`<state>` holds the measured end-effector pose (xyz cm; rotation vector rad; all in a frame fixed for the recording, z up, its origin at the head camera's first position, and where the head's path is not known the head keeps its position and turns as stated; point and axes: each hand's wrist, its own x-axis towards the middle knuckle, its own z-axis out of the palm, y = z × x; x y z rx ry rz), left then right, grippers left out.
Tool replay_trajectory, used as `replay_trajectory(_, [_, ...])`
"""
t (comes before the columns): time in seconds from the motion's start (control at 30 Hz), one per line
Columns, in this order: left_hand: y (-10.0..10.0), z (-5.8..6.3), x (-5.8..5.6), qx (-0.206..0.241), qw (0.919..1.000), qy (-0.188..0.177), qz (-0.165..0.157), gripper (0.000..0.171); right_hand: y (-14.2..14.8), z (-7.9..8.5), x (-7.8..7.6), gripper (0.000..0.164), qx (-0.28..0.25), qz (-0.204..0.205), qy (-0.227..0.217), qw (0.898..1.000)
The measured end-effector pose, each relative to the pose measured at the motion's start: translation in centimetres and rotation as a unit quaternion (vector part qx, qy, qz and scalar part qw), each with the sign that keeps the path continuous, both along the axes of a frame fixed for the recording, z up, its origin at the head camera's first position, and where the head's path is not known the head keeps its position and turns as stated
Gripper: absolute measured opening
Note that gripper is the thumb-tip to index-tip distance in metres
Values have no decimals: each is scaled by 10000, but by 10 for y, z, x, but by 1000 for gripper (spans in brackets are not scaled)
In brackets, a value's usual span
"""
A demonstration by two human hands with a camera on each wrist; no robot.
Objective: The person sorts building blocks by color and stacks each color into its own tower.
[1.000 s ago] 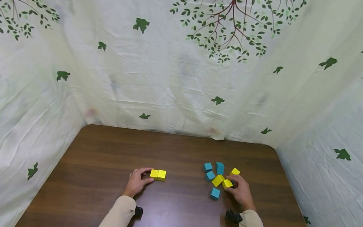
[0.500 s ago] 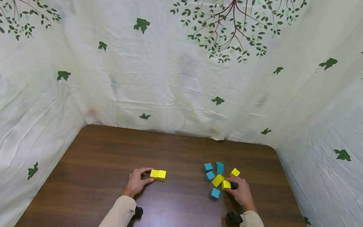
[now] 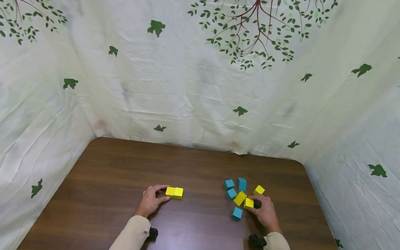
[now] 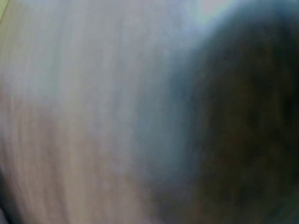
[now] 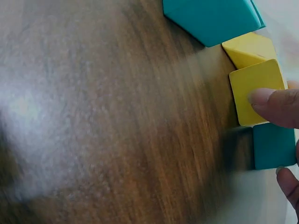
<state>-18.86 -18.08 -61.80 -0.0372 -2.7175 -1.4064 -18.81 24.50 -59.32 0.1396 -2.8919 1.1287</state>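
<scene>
My left hand (image 3: 150, 201) pinches the left one of two yellow cubes (image 3: 170, 192) between thumb and forefinger. The second yellow cube (image 3: 178, 193) sits flush against its right side. On the right, my right hand (image 3: 266, 213) grips another yellow cube (image 3: 248, 203), thumb on the near side and forefinger on the far side. The right wrist view has the thumb (image 5: 280, 107) flat on that cube's face, with a blue cube (image 5: 275, 147) right beside it, partly hidden under the hand in the head view. A tilted yellow cube (image 3: 240, 198) lies just left of the gripped one.
Several blue cubes lie left of my right hand, one (image 3: 237, 213) nearer me and one (image 3: 242, 184) farther back. A lone yellow cube (image 3: 259, 189) lies beyond the right fingers. Leaf-print cloth (image 3: 203, 85) surrounds the brown table (image 3: 129, 162). The left wrist view is blurred.
The yellow cube in my right hand has shifted slightly left and turned straighter, and the right fingers have come off the far yellow cube. My left hand stays in place.
</scene>
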Motion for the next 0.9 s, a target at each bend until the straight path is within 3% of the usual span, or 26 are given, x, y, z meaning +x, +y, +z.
replay_trajectory(0.2, [0,-1,0,-52,9999,138,5,39,-1,4,1,34,-27,-121,-154,9998])
replay_trajectory(0.43, [-1,1,0,-54,10000,47,0,40,-4,10,5,35,-261,-270,-266,9989])
replay_trajectory(0.9, [-1,2,0,-67,10000,-27,0,40,-22,23,6,36,-790,-299,327,9959])
